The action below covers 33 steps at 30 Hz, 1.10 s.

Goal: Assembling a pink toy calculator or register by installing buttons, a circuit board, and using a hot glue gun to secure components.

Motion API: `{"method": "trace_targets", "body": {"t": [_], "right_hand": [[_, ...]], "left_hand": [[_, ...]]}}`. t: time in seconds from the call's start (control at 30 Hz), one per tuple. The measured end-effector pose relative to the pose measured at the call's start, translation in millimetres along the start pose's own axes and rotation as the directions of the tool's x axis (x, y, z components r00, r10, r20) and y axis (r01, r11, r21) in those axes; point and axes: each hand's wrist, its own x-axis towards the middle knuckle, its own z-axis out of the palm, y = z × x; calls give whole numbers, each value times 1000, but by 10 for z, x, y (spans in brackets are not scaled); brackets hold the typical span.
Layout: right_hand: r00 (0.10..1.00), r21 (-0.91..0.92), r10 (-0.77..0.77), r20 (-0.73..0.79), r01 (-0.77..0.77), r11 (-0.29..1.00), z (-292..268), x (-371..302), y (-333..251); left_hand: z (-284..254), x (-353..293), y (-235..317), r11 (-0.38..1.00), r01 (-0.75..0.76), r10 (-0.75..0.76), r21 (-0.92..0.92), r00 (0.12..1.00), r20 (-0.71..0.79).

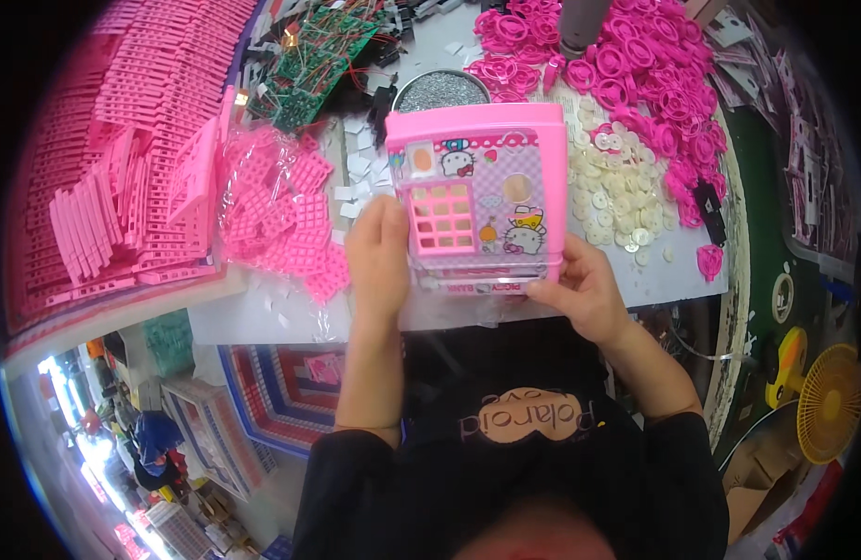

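Observation:
I hold a pink plastic toy money box shell (pixel 486 126) above the table's near edge, its printed front turned up toward me. That front carries cartoon stickers, a round hole at the upper right and a grid of square key holes at the left. My left hand (pixel 376 257) grips the shell's left side, fingers partly hidden behind it. At the lower right corner my right hand (pixel 584 291) pinches the edge, thumb on the front. A clear plastic strip runs across the lower part. To the left lies a bag of pink keypad pieces (pixel 277 201).
Behind the shell stands a round tin of small metal screws (pixel 442 91). Cream discs (pixel 626 191) and magenta ring parts (pixel 636 56) are heaped at the right. Green circuit boards (pixel 323 61) with wires lie at the back. Pink panels (pixel 141 93) fill a crate at left. A yellow fan (pixel 830 401) stands at right.

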Motion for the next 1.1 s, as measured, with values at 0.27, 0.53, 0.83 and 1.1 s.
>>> {"method": "trace_targets", "body": {"t": [0.27, 0.53, 0.83, 1.1], "right_hand": [[988, -11, 114, 106, -113, 994, -145, 309, -215], [986, -569, -74, 150, 147, 809, -449, 1020, -445], [936, -832, -249, 249, 339, 440, -480, 1028, -325], [851, -835, -129, 509, 525, 168, -721, 747, -148]], "left_hand": [[-4, 481, 390, 994, -49, 47, -101, 999, -21], [-456, 647, 330, 974, -203, 217, -98, 962, 164], [-638, 293, 361, 812, -566, 473, 143, 781, 408], [-632, -247, -100, 680, -635, 239, 366, 664, 709]]}}
